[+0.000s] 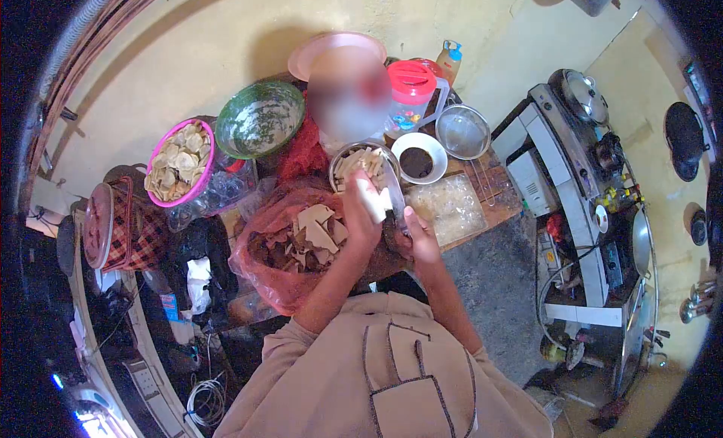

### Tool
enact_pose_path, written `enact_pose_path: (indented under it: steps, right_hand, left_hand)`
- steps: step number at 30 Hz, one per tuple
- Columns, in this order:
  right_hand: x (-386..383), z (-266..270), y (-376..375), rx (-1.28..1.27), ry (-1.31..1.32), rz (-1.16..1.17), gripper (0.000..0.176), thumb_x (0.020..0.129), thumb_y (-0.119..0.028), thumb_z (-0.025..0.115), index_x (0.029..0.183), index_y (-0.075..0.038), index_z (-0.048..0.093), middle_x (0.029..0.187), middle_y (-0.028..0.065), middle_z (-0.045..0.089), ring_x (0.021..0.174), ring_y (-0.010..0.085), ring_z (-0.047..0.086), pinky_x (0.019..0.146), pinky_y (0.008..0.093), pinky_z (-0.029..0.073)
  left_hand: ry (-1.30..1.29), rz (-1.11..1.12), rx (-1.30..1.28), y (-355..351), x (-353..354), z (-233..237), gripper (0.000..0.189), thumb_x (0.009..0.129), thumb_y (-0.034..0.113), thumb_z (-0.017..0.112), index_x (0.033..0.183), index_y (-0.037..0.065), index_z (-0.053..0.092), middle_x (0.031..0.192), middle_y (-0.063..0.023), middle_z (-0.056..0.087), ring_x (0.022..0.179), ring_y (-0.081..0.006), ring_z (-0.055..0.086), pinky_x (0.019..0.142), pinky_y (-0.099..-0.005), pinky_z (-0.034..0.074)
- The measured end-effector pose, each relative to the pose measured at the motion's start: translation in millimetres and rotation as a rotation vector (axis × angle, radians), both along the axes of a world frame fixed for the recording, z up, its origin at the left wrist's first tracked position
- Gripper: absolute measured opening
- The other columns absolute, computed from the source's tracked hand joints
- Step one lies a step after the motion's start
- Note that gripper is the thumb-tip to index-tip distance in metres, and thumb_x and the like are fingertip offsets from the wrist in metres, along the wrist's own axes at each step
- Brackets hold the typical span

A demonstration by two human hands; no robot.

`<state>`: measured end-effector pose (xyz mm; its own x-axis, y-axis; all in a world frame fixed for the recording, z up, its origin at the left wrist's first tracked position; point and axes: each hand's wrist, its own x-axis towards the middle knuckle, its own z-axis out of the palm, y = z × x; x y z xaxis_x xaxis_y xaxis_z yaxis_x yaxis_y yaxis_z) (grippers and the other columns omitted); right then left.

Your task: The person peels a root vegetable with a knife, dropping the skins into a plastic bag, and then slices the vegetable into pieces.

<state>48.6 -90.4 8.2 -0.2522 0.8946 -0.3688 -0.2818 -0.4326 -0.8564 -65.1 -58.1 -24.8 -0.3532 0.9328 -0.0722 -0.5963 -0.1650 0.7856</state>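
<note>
My left hand [363, 212] is closed round a pale, whitish piece [370, 198], over the near edge of a metal bowl [398, 167] of cut pale strips [354, 165]. Just to its right, my right hand [419, 238] is closed round a knife [397, 201], whose blade points up beside the pale piece. The handle is mostly hidden by the fingers. Left of my hands, a red plastic bag [252, 250] lies open with brown and pale flat pieces [318, 231] inside.
Behind stand a green bowl [260, 120], a pink-rimmed basket [181, 163] of round slices, and a red-lidded pitcher [410, 91]. A white bowl [416, 158] of dark liquid, a strainer [462, 132] and a clear container [448, 210] are at right. Farther right is a stove [565, 129].
</note>
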Motion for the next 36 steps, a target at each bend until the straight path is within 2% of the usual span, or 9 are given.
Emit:
enact_pose_path:
  steps: [5, 14, 17, 21, 23, 27, 31, 33, 36]
  right_hand:
    - [-0.8, -6.5, -0.1, -0.080, 0.088, 0.081, 0.031, 0.088, -0.044, 0.040, 0.084, -0.013, 0.048, 0.048, -0.0067, 0.030, 0.036, 0.0044, 0.027, 0.033, 0.0196, 0.022]
    - [-8.5, 6.3, -8.7, -0.262, 0.415, 0.218, 0.040, 0.086, -0.052, 0.037, 0.086, -0.013, 0.048, 0.047, -0.0068, 0.027, 0.035, 0.0046, 0.024, 0.036, 0.0204, 0.024]
    - [-10.0, 6.3, -9.7, -0.314, 0.606, 0.250, 0.040, 0.085, -0.053, 0.037, 0.086, -0.014, 0.048, 0.047, -0.0069, 0.028, 0.036, 0.0044, 0.023, 0.036, 0.0201, 0.023]
    - [9.2, 0.4, -4.0, -0.232, 0.622, 0.099, 0.040, 0.085, -0.053, 0.037, 0.086, -0.014, 0.048, 0.047, -0.0064, 0.030, 0.036, 0.0048, 0.024, 0.037, 0.0199, 0.022]
    - [14.6, 1.9, -2.8, -0.091, 0.233, 0.086, 0.037, 0.086, -0.051, 0.038, 0.083, -0.015, 0.047, 0.049, -0.0066, 0.031, 0.039, 0.0038, 0.024, 0.037, 0.0194, 0.022]
    - [-4.5, -43.7, 7.0, 0.197, -0.256, 0.276, 0.035, 0.087, -0.046, 0.040, 0.079, -0.015, 0.054, 0.059, -0.0049, 0.041, 0.048, 0.0053, 0.036, 0.042, 0.0189, 0.027]
    - [-60.5, -58.3, 18.0, 0.633, -0.395, 0.515, 0.043, 0.085, -0.034, 0.048, 0.111, 0.001, 0.050, 0.120, 0.0152, 0.045, 0.111, 0.0239, 0.044, 0.093, 0.0319, 0.034]
    - [-76.7, -97.8, 32.3, 1.132, -0.677, 0.503, 0.043, 0.085, -0.031, 0.050, 0.115, 0.000, 0.048, 0.128, 0.0137, 0.037, 0.114, 0.0222, 0.040, 0.096, 0.0317, 0.031]
    - [-78.8, -24.8, 23.9, 0.373, 0.317, 0.550, 0.051, 0.082, -0.030, 0.053, 0.122, -0.002, 0.039, 0.127, 0.0123, 0.037, 0.115, 0.0204, 0.038, 0.097, 0.0327, 0.030]
  left_hand:
    - [-0.642, -0.210, 0.004, 3.6, -8.8, -0.6, 0.035, 0.089, 0.040, 0.035, 0.094, 0.009, 0.049, 0.074, -0.0017, 0.051, 0.072, -0.0179, 0.055, 0.065, -0.0330, 0.048]
    - [-0.933, -0.445, 0.148, 2.5, -18.8, -5.9, 0.037, 0.088, 0.042, 0.035, 0.093, 0.009, 0.051, 0.072, -0.0022, 0.052, 0.069, -0.0197, 0.055, 0.060, -0.0364, 0.048]
    - [-0.937, -0.373, 0.049, 2.1, -22.2, -0.6, 0.036, 0.087, 0.043, 0.037, 0.091, 0.010, 0.051, 0.072, -0.0019, 0.051, 0.067, -0.0189, 0.055, 0.059, -0.0344, 0.048]
    - [-0.245, -0.025, 0.180, 1.3, -48.4, 2.4, 0.036, 0.086, 0.045, 0.039, 0.090, 0.011, 0.052, 0.076, -0.0020, 0.053, 0.076, -0.0191, 0.053, 0.071, -0.0375, 0.045]
    - [-0.800, -0.129, 0.262, 1.8, -81.3, 2.8, 0.036, 0.085, 0.045, 0.041, 0.090, 0.012, 0.052, 0.078, -0.0020, 0.054, 0.081, -0.0194, 0.052, 0.077, -0.0397, 0.042]
    - [-0.628, 0.030, 0.208, -7.6, -108.0, 17.7, 0.038, 0.085, 0.047, 0.041, 0.089, 0.011, 0.053, 0.081, -0.0019, 0.054, 0.084, -0.0201, 0.051, 0.082, -0.0420, 0.039]
    - [-0.421, 0.202, 0.168, -16.5, -140.9, 5.9, 0.042, 0.085, 0.050, 0.038, 0.091, 0.010, 0.052, 0.081, -0.0032, 0.054, 0.074, -0.0189, 0.051, 0.071, -0.0367, 0.043]
    - [-0.376, 0.261, 0.125, -19.7, -151.3, -0.8, 0.043, 0.086, 0.051, 0.037, 0.093, 0.010, 0.051, 0.081, -0.0038, 0.054, 0.066, -0.0181, 0.052, 0.062, -0.0322, 0.046]
    - [-0.310, 0.237, 0.265, -30.0, -142.8, 13.6, 0.041, 0.087, 0.048, 0.036, 0.095, 0.010, 0.049, 0.078, -0.0033, 0.053, 0.061, -0.0174, 0.051, 0.054, -0.0308, 0.046]
